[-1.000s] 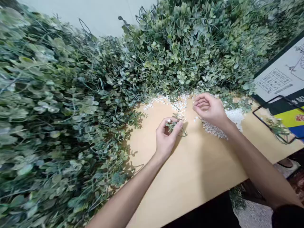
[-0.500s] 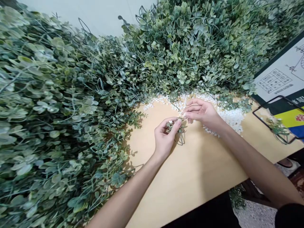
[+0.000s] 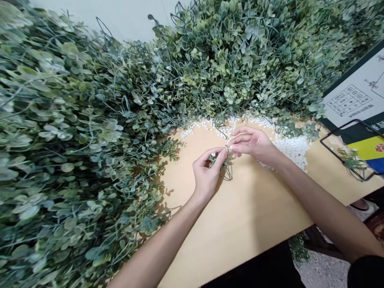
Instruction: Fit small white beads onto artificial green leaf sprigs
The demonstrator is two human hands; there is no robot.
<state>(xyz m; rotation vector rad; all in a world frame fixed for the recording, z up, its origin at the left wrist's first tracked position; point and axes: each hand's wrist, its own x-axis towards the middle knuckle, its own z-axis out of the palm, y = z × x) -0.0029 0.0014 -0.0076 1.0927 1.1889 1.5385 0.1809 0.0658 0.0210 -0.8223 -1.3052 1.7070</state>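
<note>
- Two hands are at work, both belonging to one person, close together above one worktop [image 3: 228, 216].
- The left hand [image 3: 207, 170] grasps one green sprig [image 3: 213, 160] between thumb and fingers; one white flower [image 3: 213, 154] shows on it, and a thin looped stem [image 3: 228, 175] hangs below the fingertips.
- The right hand [image 3: 250, 144] has its thumb and fingertips drawn together at the tip of that sprig, just beside the left thumb; whether it pinches the sprig or a small piece cannot be told.
- The sprig is thus between the two hands, over the worktop's middle.
- White pieces lie in two main spreads, too many to count: one scattered band [image 3: 195, 129] along the foliage, and one denser heap [image 3: 292, 152], partly hidden by the right forearm.
- One great mass of foliage [image 3: 99, 132] lines the left and far sides, its stems beyond counting.
- One printed box [image 3: 349, 102] stands at the right.
- One black wire frame [image 3: 333, 152] is near the box, with a small leafy cluster [image 3: 353, 158] showing within its outline.
</note>
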